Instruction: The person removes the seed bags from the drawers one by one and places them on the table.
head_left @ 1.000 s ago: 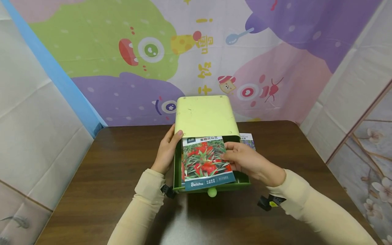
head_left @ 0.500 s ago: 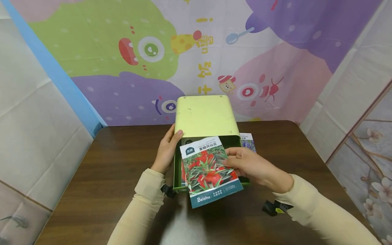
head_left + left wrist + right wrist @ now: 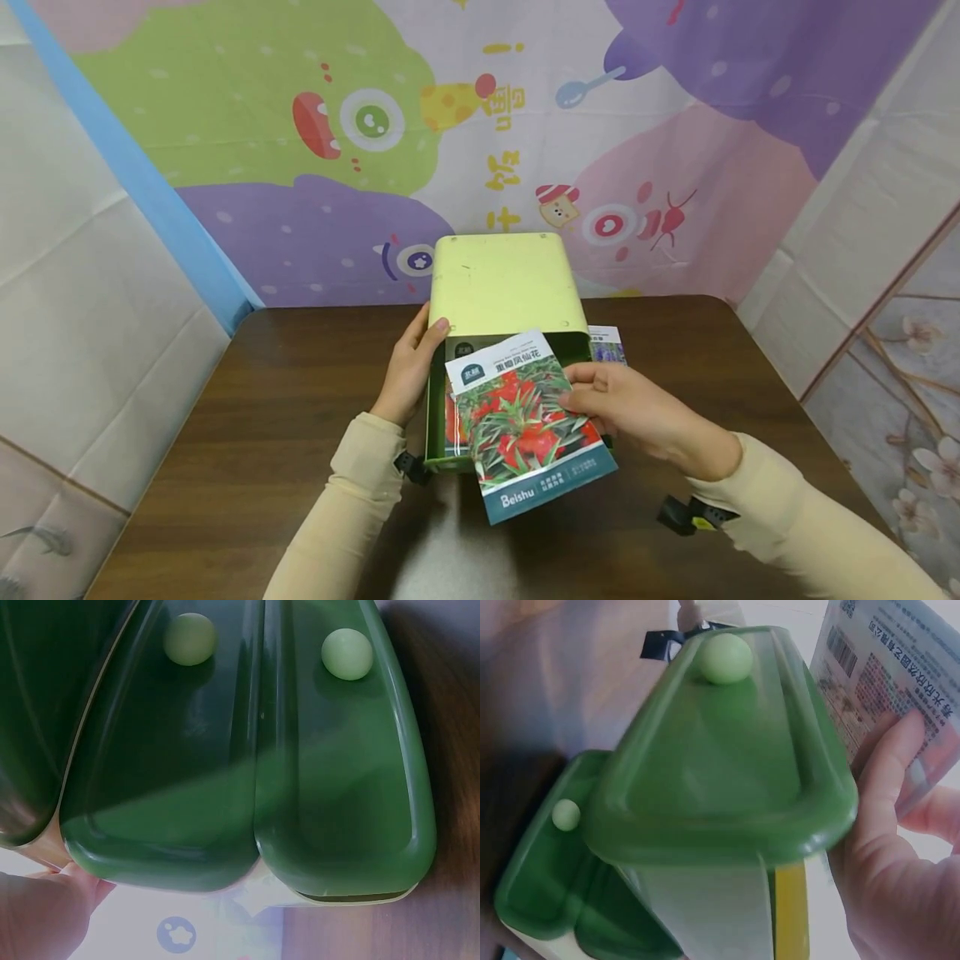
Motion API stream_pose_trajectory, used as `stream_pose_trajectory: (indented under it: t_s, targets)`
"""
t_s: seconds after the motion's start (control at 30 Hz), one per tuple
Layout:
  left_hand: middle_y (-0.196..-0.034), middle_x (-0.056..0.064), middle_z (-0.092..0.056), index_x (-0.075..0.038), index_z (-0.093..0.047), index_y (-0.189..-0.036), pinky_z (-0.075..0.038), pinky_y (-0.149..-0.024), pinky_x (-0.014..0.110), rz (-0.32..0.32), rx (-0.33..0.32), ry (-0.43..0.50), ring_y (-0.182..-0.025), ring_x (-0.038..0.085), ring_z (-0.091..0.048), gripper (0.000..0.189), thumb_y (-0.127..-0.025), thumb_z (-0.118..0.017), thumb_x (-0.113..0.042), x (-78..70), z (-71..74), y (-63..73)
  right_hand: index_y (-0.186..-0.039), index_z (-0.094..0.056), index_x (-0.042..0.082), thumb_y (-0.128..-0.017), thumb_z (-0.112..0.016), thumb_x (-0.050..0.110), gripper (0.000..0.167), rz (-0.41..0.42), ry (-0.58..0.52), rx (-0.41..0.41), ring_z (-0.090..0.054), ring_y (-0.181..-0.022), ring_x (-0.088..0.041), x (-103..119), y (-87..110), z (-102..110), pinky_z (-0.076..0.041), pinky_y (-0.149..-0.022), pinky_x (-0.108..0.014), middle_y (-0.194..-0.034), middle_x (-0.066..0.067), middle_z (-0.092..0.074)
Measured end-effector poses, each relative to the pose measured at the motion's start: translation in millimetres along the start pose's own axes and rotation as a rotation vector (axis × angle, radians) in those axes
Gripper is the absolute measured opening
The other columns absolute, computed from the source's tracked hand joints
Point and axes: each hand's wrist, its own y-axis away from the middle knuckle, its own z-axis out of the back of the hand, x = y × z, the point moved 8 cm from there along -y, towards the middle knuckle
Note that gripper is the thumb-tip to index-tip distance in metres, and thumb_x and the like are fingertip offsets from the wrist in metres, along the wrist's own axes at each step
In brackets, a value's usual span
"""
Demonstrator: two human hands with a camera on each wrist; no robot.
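Observation:
A light green drawer cabinet point(image 3: 506, 283) stands on the table, its green top drawer point(image 3: 448, 463) pulled out. My left hand point(image 3: 408, 367) rests against the cabinet's left side, thumb by the front top corner. My right hand point(image 3: 637, 408) pinches the right edge of a seed packet point(image 3: 532, 425) with red flowers, tilted above the drawer and past its front. The packet's printed back shows in the right wrist view, beside the drawer's front point(image 3: 720, 765). Another packet point(image 3: 454, 425) lies inside the drawer, mostly hidden beneath the held one.
Behind the right hand, a packet with purple flowers point(image 3: 609, 348) shows beside the cabinet. Two shut lower drawers with round knobs point(image 3: 347, 654) appear in the left wrist view. The brown table point(image 3: 300, 400) ends at a cartoon-printed curtain point(image 3: 315, 250).
The right hand has drawn the red-flower seed packet out of the drawer, toward me and to the right, tilting it. The left hand and cabinet have stayed put.

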Motion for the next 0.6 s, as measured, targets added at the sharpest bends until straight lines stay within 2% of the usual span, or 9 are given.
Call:
stream_pose_trajectory:
  t_s: [0.07,0.13,0.17,0.23,0.37,0.47,0.6]
  targets:
    - [-0.157,0.0,-0.034,-0.032,-0.026,-0.155,-0.053,-0.088,0.036,0.015,0.0,0.02,-0.109,0.02,-0.056,0.064,-0.099,-0.053,-0.048,1.0,-0.1,0.1,-0.128,-0.047,-0.01,-0.098,-0.057,0.015,0.04,0.011,0.004,-0.023,-0.074,-0.08,-0.018,3,1.5,4,-0.061,-0.071,-0.035,-0.095,-0.006,-0.075]
    - [-0.155,0.003,-0.037,-0.033,-0.027,-0.155,-0.055,-0.072,0.032,0.031,0.003,0.046,-0.092,0.021,-0.057,0.064,-0.099,-0.053,-0.048,1.9,-0.6,0.5,-0.127,-0.048,-0.01,-0.099,-0.057,0.016,0.039,0.025,-0.015,-0.052,-0.074,-0.08,-0.018,7,2.9,10,-0.061,-0.07,-0.036,-0.094,-0.005,-0.075]
    - [-0.154,0.004,-0.038,-0.033,-0.027,-0.155,-0.055,-0.067,0.031,0.035,0.004,0.055,-0.089,0.023,-0.058,0.064,-0.099,-0.053,-0.048,2.2,-0.8,0.7,-0.126,-0.049,-0.01,-0.099,-0.057,0.017,0.039,0.034,-0.023,-0.072,-0.074,-0.079,-0.019,9,3.8,13,-0.061,-0.07,-0.037,-0.093,-0.005,-0.075]
    - [-0.154,0.003,-0.038,-0.033,-0.027,-0.155,-0.054,-0.072,0.027,0.044,-0.002,0.065,-0.099,0.021,-0.058,0.065,-0.098,-0.054,-0.048,2.6,-0.8,0.5,-0.126,-0.049,-0.009,-0.099,-0.057,0.019,0.04,0.054,-0.045,-0.12,-0.074,-0.079,-0.018,13,5.4,20,-0.061,-0.07,-0.038,-0.092,-0.003,-0.075]
    - [-0.15,0.007,-0.043,-0.033,-0.026,-0.155,-0.055,-0.085,0.031,0.053,-0.007,0.067,-0.113,0.027,-0.059,0.067,-0.097,-0.055,-0.05,2.5,-1.4,1.0,-0.127,-0.05,-0.005,-0.1,-0.057,0.021,0.039,0.094,-0.091,-0.247,-0.073,-0.075,-0.015,20,8.0,37,-0.061,-0.067,-0.036,-0.089,0.001,-0.075]
    - [-0.144,0.01,-0.049,-0.034,-0.026,-0.155,-0.055,-0.086,0.035,0.057,-0.008,0.068,-0.112,0.03,-0.061,0.068,-0.096,-0.055,-0.051,2.4,-1.8,1.1,-0.126,-0.051,-0.001,-0.1,-0.057,0.022,0.036,0.124,-0.118,-0.329,-0.072,-0.073,-0.013,24,10.2,51,-0.061,-0.066,-0.034,-0.086,0.003,-0.075]
    - [-0.14,0.01,-0.052,-0.035,-0.027,-0.154,-0.055,-0.085,0.035,0.055,-0.012,0.066,-0.107,0.028,-0.063,0.067,-0.096,-0.056,-0.051,2.7,-1.2,0.7,-0.124,-0.054,0.003,-0.099,-0.06,0.026,0.034,0.166,-0.167,-0.412,-0.072,-0.071,-0.012,28,13.1,70,-0.06,-0.063,-0.031,-0.085,0.003,-0.075]
